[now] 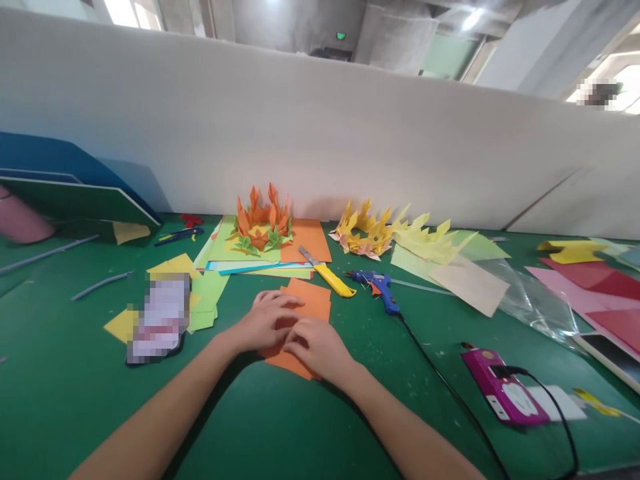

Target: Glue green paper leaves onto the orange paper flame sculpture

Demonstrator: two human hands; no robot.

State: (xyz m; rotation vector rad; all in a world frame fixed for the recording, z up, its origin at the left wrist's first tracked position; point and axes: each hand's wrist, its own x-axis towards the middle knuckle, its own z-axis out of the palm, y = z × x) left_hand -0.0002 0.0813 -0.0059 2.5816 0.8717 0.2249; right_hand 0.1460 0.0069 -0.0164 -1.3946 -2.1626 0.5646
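A small stack of orange paper [311, 298] lies on the green table in front of me, its sheets not quite aligned. My left hand [273, 320] rests over its left side with the fingers stretched out to the right. Close against it, my right hand [320, 343] has its fingers bent and the thumb and fingertips at the paper. Part of the stack is hidden under both hands. Just beyond the paper is a yellow utility knife [333, 277] with its blade out. A blue glue gun [381, 287] lies to the right of it.
An orange paper crown [263, 220] and a yellow one [363, 230] stand at the back, beside pale yellow folded paper [430, 237]. A phone [159, 317] lies left. At right are a purple power strip [505, 390], black cord [440, 377] and plastic film [535, 300]. A white partition [310, 133] rises behind.
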